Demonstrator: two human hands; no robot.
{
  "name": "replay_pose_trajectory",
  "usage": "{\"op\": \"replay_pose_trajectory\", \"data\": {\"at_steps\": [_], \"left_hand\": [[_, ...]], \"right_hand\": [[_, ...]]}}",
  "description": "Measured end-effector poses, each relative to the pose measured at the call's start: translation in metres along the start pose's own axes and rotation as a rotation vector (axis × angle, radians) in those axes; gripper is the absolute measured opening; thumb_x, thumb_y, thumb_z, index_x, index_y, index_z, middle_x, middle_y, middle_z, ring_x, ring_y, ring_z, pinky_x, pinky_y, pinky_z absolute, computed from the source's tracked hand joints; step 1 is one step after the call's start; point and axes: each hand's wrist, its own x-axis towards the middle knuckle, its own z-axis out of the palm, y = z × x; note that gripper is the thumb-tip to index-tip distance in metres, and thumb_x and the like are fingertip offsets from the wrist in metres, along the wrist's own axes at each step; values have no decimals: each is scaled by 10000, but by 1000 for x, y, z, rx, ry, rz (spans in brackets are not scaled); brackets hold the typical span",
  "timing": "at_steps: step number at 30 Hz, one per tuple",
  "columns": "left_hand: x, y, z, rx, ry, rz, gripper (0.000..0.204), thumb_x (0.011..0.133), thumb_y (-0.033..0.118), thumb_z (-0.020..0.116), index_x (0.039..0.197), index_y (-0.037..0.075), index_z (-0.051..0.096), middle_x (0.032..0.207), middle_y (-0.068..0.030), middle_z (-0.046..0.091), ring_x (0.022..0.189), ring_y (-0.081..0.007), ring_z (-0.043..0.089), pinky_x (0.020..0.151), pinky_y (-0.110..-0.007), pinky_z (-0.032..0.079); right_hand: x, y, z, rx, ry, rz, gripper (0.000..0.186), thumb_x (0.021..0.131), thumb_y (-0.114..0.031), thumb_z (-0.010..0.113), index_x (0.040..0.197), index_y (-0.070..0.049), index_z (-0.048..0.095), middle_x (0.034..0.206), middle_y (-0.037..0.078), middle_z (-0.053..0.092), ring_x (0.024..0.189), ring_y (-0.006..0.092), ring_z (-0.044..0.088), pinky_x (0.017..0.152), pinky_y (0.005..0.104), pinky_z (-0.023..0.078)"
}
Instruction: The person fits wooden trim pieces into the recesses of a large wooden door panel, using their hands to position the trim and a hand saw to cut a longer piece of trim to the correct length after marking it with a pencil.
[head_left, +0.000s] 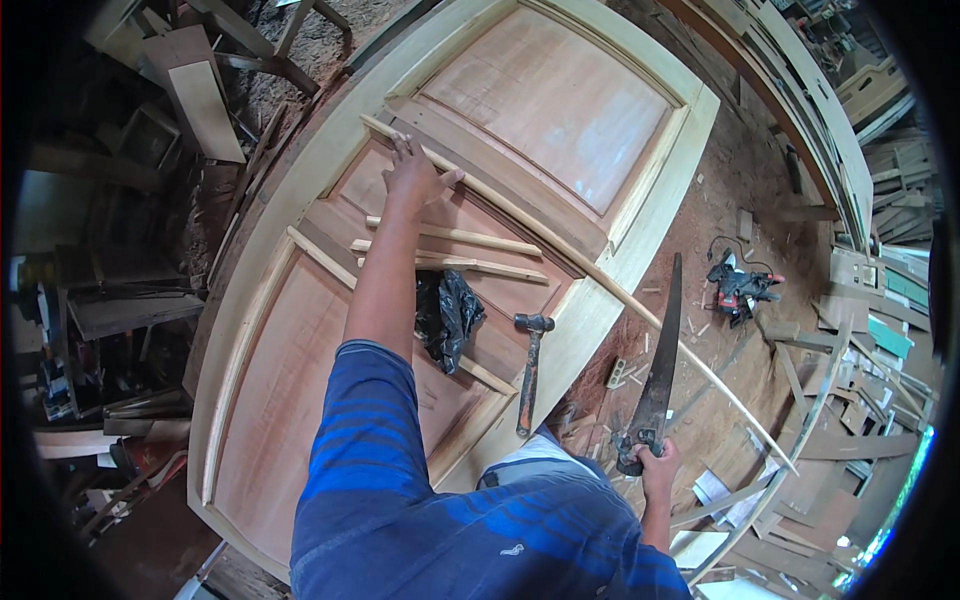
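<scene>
A panelled wooden door [545, 100] lies beneath my arms. My left hand [415, 175], fingers spread, rests at the upper end of a long wooden moulding strip [610, 285], which crosses the door and extends beyond its right edge. My right hand [657, 462] grips the handle of a handsaw [662, 370], its blade pointing upward beside the door. Short strips [480, 240] and a crumpled black plastic bag [448, 315] lie on the door's middle, partly behind my left arm. A hammer [530, 360] lies on the right stile, head upward.
A red-and-black power tool [740, 290] sits on the littered floor [725, 390] at right. Wooden boards [840, 160] and piles of offcuts [875, 420] line the right side. Scrap timber [205, 110] and dark clutter [110, 300] fill the left.
</scene>
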Motion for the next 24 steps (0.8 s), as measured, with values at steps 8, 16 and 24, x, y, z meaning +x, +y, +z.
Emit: {"op": "replay_pose_trajectory", "data": {"at_steps": [8, 16, 24], "left_hand": [[25, -17, 20, 5, 9, 92, 1369, 766, 714, 797, 1573, -174, 135, 1658, -388, 160, 1575, -468, 164, 1256, -563, 263], [44, -24, 27, 156, 66, 99, 1374, 750, 760, 775, 1595, -133, 162, 1667, -375, 153, 1581, -449, 178, 1204, -627, 323], [53, -30, 31, 200, 46, 132, 1360, 781, 748, 759, 1571, -179, 156, 1650, -399, 165, 1581, -468, 140, 1269, -499, 267]], "right_hand": [[-18, -11, 7, -154, 35, -40, 219, 800, -139, 810, 849, -28, 627, 716, 13, 612, 658, 87, 566, 592, 303, 461], [-22, 13, 30, -310, -12, -51, 263, 801, -154, 846, 834, -26, 619, 719, 21, 585, 677, 103, 493, 610, 339, 426], [-29, -3, 31, -304, -95, -41, 364, 821, -257, 847, 840, -2, 588, 712, 99, 565, 662, 184, 527, 621, 388, 448]]}}
